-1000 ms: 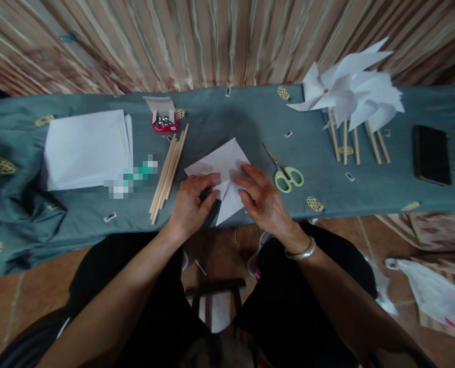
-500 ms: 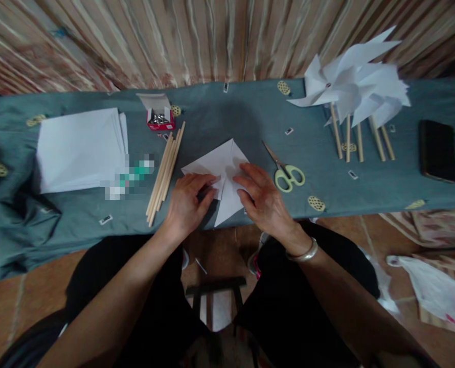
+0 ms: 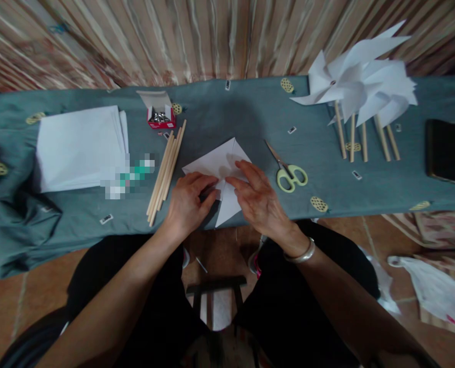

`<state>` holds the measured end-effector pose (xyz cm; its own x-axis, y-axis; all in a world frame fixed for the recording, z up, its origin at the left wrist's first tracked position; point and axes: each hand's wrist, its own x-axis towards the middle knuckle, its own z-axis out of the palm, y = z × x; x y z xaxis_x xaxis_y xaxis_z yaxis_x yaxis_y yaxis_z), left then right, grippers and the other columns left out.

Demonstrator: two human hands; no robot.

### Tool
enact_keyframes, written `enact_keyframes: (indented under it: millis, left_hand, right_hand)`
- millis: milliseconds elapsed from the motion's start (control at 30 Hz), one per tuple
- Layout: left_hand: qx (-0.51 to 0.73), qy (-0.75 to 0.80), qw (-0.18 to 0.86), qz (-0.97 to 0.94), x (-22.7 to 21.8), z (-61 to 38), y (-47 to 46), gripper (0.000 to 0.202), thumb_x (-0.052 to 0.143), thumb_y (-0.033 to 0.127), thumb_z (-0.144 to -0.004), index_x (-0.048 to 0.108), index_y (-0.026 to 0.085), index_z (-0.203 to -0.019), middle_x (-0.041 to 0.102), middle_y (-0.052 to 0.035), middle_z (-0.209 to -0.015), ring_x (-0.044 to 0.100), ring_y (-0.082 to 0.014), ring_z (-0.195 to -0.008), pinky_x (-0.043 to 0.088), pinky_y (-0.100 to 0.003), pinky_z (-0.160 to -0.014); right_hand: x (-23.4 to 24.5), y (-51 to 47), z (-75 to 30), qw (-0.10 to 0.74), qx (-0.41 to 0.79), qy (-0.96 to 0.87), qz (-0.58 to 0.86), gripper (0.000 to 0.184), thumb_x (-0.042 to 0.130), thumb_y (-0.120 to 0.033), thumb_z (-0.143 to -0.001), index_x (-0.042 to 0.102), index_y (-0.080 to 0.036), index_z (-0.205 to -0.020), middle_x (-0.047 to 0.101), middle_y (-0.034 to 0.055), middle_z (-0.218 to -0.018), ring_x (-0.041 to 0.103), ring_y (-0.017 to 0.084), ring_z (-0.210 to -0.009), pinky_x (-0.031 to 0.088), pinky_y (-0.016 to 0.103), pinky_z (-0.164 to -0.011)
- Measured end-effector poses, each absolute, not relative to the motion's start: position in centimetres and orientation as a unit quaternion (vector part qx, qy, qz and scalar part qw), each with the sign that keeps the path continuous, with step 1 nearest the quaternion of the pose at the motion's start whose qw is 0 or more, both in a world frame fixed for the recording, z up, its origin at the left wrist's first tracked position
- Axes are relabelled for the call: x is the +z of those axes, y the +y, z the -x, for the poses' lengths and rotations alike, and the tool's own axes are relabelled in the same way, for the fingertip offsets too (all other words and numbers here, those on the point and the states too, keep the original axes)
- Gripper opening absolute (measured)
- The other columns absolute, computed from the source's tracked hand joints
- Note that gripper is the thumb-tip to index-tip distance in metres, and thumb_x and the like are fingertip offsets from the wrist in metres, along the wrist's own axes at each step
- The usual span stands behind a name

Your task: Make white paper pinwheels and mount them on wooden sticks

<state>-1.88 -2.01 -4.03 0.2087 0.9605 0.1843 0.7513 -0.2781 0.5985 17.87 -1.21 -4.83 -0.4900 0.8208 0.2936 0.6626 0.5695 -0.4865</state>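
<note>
A white paper square (image 3: 217,162) with cut corners lies on the grey-green cloth (image 3: 227,117) at the table's near edge. My left hand (image 3: 187,202) presses on its centre with fingers curled, pinching a folded flap. My right hand (image 3: 256,197) rests on the paper's right side, its fingers bent and holding another flap toward the centre. A silver bangle is on my right wrist.
A stack of white sheets (image 3: 80,145) lies at the left. Several wooden sticks (image 3: 166,171) and a red box of pins (image 3: 160,118) sit left of the paper. Green-handled scissors (image 3: 289,173), finished paper pinwheels (image 3: 360,87) and a black phone (image 3: 444,151) lie to the right.
My right hand has shifted left toward the paper's centre, bringing a flap with it. The left hand stays pressed on the centre. The camera has moved slightly.
</note>
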Motion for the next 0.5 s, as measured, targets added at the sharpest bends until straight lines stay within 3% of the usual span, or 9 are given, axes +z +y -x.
enact_keyframes:
  millis: [267, 500]
  left_hand:
    - [0.264, 0.565, 0.191, -0.758, -3.8, 2.0, -2.0, 0.022, 0.055, 0.028, -0.087, 0.068, 0.016, -0.102, 0.068, -0.0070, -0.094, 0.062, -0.0211, -0.086, 0.051, -0.038, -0.081]
    - [0.266, 0.545, 0.186, -0.773, -4.1, 2.1, -2.0, 0.024, 0.053, 0.028, -0.090, 0.070, 0.017, -0.102, 0.066, -0.0080, -0.098, 0.062, -0.0211, -0.091, 0.051, -0.037, -0.083]
  right_hand:
    - [-4.7, -1.1, -16.9, 0.228, 0.130, -0.859, 0.440, 0.041, 0.040, -0.009, -0.091, 0.058, -0.021, -0.126, 0.042, 0.0096, -0.148, 0.034, 0.025, -0.142, 0.038, 0.045, -0.114]
    - [-4.8, -1.3, -16.6, 0.201, 0.087, -0.867, 0.448, 0.040, 0.037, -0.009, -0.093, 0.059, -0.020, -0.124, 0.046, 0.0106, -0.146, 0.035, 0.025, -0.141, 0.042, 0.048, -0.110]
